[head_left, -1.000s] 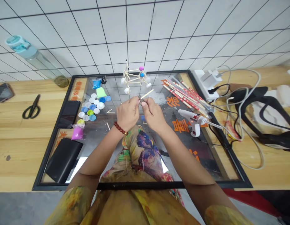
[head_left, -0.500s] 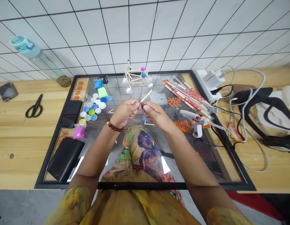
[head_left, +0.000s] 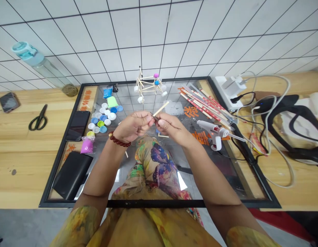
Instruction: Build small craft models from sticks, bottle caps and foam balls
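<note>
My left hand (head_left: 134,127) is closed, with thumb and forefinger pinching the near end of a thin pale wooden stick (head_left: 161,108). The stick points up and to the right, away from me. In my right hand (head_left: 171,128) a small dark metal tool (head_left: 155,118) is gripped between thumb and fingers. Its tip meets the stick by my left fingertips; the rest is covered, so its exact kind is hidden. Beyond my hands stands a small frame of wooden sticks (head_left: 148,82) with white wheel-like pieces, one pink ball (head_left: 156,75) and one blue ball (head_left: 156,82).
Right: wrapped wooden sticks (head_left: 202,103), a white glue gun (head_left: 214,133), a power strip (head_left: 227,94) with looping cables. Left: several bottle caps (head_left: 102,117), clay packets (head_left: 87,145), a phone (head_left: 78,125), a black case (head_left: 73,175), scissors (head_left: 38,118), a water bottle (head_left: 43,68).
Both hands have come slightly nearer to me, and my left wrist has shifted left. The stick has turned a little flatter, its far end reaching further right.
</note>
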{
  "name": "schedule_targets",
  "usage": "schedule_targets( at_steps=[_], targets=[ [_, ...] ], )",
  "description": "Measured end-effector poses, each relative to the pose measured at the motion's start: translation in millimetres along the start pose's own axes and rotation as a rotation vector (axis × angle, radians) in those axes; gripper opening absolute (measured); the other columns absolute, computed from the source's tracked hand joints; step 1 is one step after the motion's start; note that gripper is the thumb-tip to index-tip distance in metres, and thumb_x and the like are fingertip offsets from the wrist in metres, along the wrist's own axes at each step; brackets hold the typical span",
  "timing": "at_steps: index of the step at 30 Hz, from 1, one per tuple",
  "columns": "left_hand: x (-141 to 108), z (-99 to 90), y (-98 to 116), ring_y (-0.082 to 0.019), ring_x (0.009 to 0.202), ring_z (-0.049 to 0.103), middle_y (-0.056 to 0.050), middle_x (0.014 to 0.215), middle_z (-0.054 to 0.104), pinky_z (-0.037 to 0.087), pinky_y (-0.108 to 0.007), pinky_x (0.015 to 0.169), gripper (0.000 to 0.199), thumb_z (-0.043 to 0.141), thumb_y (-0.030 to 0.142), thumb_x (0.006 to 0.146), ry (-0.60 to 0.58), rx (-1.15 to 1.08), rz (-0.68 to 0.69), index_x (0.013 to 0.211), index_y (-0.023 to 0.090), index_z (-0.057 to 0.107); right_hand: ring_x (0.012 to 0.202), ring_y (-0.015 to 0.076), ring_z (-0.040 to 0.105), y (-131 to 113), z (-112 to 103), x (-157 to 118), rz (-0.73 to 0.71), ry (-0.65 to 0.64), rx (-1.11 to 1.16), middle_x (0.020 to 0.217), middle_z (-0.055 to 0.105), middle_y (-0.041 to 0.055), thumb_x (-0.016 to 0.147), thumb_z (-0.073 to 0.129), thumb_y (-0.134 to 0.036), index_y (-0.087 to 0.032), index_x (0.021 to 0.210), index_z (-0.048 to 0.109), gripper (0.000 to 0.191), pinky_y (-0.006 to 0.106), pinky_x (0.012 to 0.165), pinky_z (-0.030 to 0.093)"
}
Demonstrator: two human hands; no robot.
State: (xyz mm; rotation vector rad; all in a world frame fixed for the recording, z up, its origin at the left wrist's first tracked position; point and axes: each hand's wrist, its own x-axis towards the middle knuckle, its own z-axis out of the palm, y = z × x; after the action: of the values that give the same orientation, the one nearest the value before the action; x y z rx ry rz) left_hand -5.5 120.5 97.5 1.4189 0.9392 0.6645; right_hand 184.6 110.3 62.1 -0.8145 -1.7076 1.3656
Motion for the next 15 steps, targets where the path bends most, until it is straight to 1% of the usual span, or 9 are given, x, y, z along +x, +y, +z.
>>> schedule_targets(
  at_steps=[1,2,5,6,8,10,12,13,15],
  targets=[
    [-1.1,1.2,0.8,-0.010,0.043,0.020,0.007,0.050,0.025,0.023,-0.027,0.047,0.043,0.051,0.061,0.086,0.014,0.043,0.011,0.068,0.022,0.049,0.059,0.0116,0.037,-0.9,0.0,-0.3,-0.002,-0.004,-0.022,0.069,0.042,-0.0035,0.095,0.048,-0.064,-0.021,0.089,0.057,0.044,0.024,0.051,0.029],
    [-1.5,5.1,0.8,-0.011,0.044,0.026,0.005,0.050,0.029,0.025,-0.027,0.049,0.041,0.050,0.058,0.088,0.093,0.147,0.042,0.068,0.022,0.050,0.059,0.0118,0.037,-0.9,1.9,0.2,0.006,0.012,-0.040,0.069,0.042,-0.0034,0.095,0.048,-0.064,-0.021,0.087,0.056,0.044,0.024,0.051,0.029],
    [0.3,26.2,-3.4,-0.018,0.058,0.050,-0.003,0.060,0.051,0.033,-0.030,0.059,0.027,0.049,0.040,0.090,0.524,0.664,0.105,0.073,0.021,0.057,0.058,0.0127,0.038,5.3,16.8,5.8,0.061,0.169,-0.054,0.065,0.039,-0.0036,0.095,0.045,-0.066,-0.023,0.076,0.047,0.047,0.025,0.050,0.029],
    [1.6,33.3,-5.5,-0.021,0.064,0.055,-0.005,0.065,0.057,0.034,-0.031,0.062,0.021,0.051,0.035,0.089,0.631,0.817,0.093,0.076,0.021,0.059,0.057,0.0129,0.038,8.8,22.8,8.1,0.087,0.228,-0.036,0.063,0.038,-0.0038,0.094,0.044,-0.067,-0.024,0.074,0.044,0.048,0.025,0.050,0.030],
    [3.8,41.7,-8.7,-0.024,0.071,0.059,-0.007,0.070,0.062,0.034,-0.032,0.063,0.013,0.054,0.028,0.087,0.711,0.968,0.066,0.080,0.021,0.062,0.054,0.0130,0.037,15.7,32.0,11.4,0.137,0.314,0.010,0.061,0.036,-0.0045,0.094,0.042,-0.069,-0.025,0.074,0.042,0.049,0.026,0.049,0.030],
    [4.4,39.4,-9.1,-0.022,0.069,0.058,-0.005,0.066,0.061,0.035,-0.032,0.063,0.014,0.054,0.026,0.088,0.661,0.888,0.079,0.077,0.021,0.062,0.054,0.0129,0.036,19.1,33.5,11.6,0.143,0.317,0.013,0.061,0.036,-0.0049,0.094,0.042,-0.069,-0.024,0.076,0.045,0.048,0.026,0.049,0.030],
    [2.6,27.9,-6.7,-0.017,0.059,0.051,-0.002,0.057,0.052,0.034,-0.029,0.060,0.023,0.052,0.031,0.091,0.531,0.610,0.111,0.071,0.020,0.059,0.056,0.0130,0.038,17.3,26.6,8.7,0.077,0.240,-0.034,0.063,0.038,-0.0045,0.095,0.042,-0.068,-0.023,0.081,0.049,0.048,0.026,0.051,0.030],
    [1.2,20.5,-5.0,-0.015,0.053,0.045,0.001,0.053,0.046,0.032,-0.028,0.056,0.028,0.052,0.036,0.092,0.422,0.431,0.107,0.069,0.020,0.057,0.057,0.0130,0.038,14.4,20.9,6.5,0.029,0.179,-0.063,0.065,0.039,-0.0042,0.096,0.042,-0.067,-0.023,0.084,0.051,0.047,0.026,0.052,0.031],
    [-1.3,6.3,-2.3,-0.010,0.044,0.029,0.005,0.049,0.033,0.025,-0.026,0.048,0.037,0.056,0.050,0.089,0.163,0.093,0.039,0.068,0.020,0.054,0.060,0.0132,0.040,6.2,8.5,2.2,-0.053,0.048,-0.112,0.067,0.041,-0.0036,0.097,0.041,-0.065,-0.022,0.087,0.054,0.046,0.026,0.054,0.032]
  ],
)
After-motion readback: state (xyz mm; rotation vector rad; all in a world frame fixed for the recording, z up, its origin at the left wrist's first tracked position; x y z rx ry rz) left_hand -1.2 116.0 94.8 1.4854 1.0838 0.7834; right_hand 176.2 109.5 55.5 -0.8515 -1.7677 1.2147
